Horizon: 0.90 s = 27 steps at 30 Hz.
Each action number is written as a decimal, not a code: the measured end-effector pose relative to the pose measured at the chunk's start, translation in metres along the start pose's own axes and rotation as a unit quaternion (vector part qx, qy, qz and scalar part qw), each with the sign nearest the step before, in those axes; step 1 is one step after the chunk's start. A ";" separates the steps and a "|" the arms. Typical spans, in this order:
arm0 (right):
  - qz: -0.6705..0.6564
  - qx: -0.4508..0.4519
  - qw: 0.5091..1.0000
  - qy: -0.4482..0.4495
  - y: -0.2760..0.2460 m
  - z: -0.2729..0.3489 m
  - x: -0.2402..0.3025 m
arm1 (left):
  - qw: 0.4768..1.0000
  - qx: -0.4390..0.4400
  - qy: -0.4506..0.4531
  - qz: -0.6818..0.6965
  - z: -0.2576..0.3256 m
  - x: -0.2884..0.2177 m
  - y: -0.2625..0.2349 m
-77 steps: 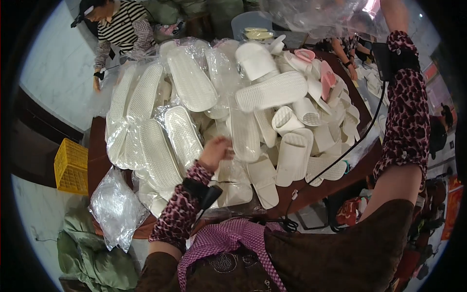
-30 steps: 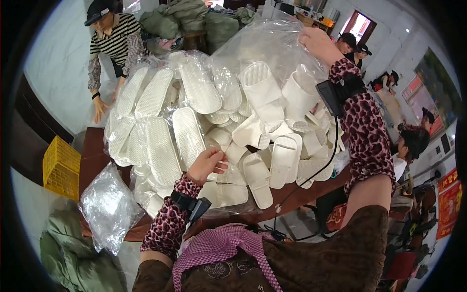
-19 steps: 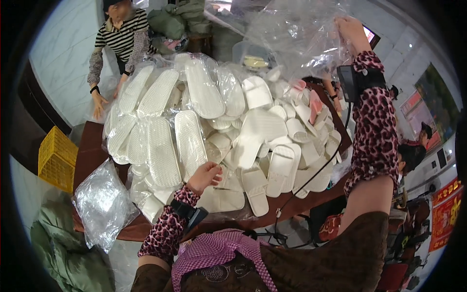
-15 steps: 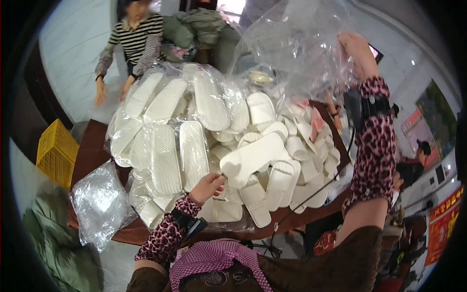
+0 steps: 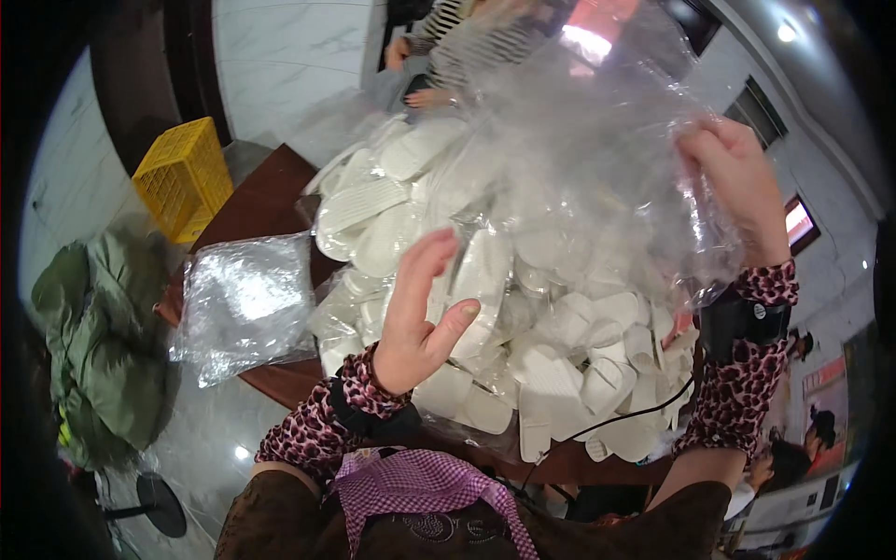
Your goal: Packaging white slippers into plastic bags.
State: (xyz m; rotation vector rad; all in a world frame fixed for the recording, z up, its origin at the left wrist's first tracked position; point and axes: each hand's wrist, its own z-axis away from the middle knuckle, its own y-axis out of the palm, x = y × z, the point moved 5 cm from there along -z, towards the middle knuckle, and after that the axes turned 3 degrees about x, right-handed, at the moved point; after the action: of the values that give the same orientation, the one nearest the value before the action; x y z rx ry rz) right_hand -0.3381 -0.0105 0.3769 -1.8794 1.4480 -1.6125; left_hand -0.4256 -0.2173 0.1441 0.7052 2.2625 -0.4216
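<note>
My right hand, raised at the right, is closed round the edge of a large clear plastic bag. The bag hangs spread out over the far side of a heap of white slippers and blurs what lies behind it. In front of the heap my left hand is lifted, fingers stretched and thumb apart, with nothing in it. Beneath and beyond that hand lie slippers packed in clear film. Loose slippers cover the near right of the pile.
A stack of flat clear bags hangs partly over the left edge of the brown table. A yellow crate and green sacks stand at the left. Across the table is a person in a striped top. A black cable crosses the near slippers.
My left hand has come up off the slippers and its fingers have spread. The bag in my right hand now hangs lower and wider over the pile. The view has turned.
</note>
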 end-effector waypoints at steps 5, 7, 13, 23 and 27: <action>0.116 0.158 0.977 -0.086 0.063 0.015 0.076 | 0.944 -0.177 0.090 -0.264 -0.013 -0.044 -0.082; 0.120 0.197 0.967 -0.110 0.078 0.021 0.094 | 0.938 -0.170 0.094 -0.287 -0.021 -0.060 -0.110; 0.142 0.279 0.937 -0.153 0.101 0.038 0.127 | 0.975 -0.165 0.086 -0.123 -0.019 -0.074 -0.157; -0.023 0.328 0.937 -0.119 0.109 0.020 0.085 | 0.999 -0.023 0.004 0.038 -0.019 -0.076 -0.155; -0.104 0.339 0.931 -0.086 0.124 0.021 0.072 | 0.996 -0.051 0.068 -0.025 -0.026 -0.075 -0.153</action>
State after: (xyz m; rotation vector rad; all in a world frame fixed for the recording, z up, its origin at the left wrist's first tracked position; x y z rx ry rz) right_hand -0.3905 -0.1341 0.3209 -1.7210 0.5170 -1.6879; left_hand -0.4870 -0.3542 0.2298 0.6433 2.4156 -0.2874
